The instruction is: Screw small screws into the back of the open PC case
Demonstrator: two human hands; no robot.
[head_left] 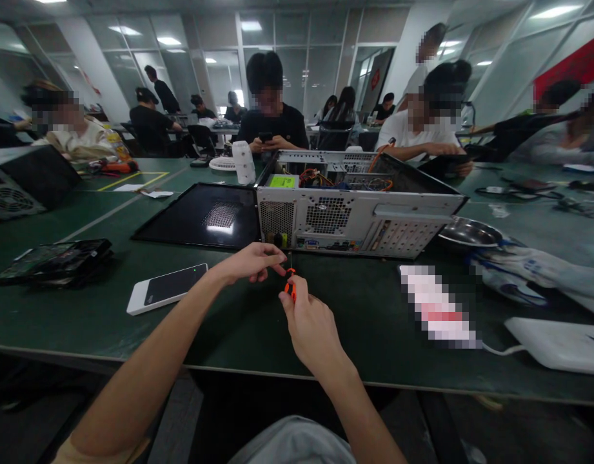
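Observation:
My right hand is closed around the orange-and-black handle of a screwdriver, whose thin shaft points away from me. My left hand is beside the shaft, thumb and forefinger brought together near its tip. Whatever those fingers pinch, if anything, is too small to make out. Just beyond both hands lies an opened computer case on its side, its rear panel with vents and ports facing me. Cables and a yellow-green label show inside it. Left of the case, its black side panel lies flat.
A white handheld device lies left of my hands, with stacked circuit boards farther left. To the right are a blurred-out phone, a white power bank, a metal bowl and a plastic bag. People sit across the green table.

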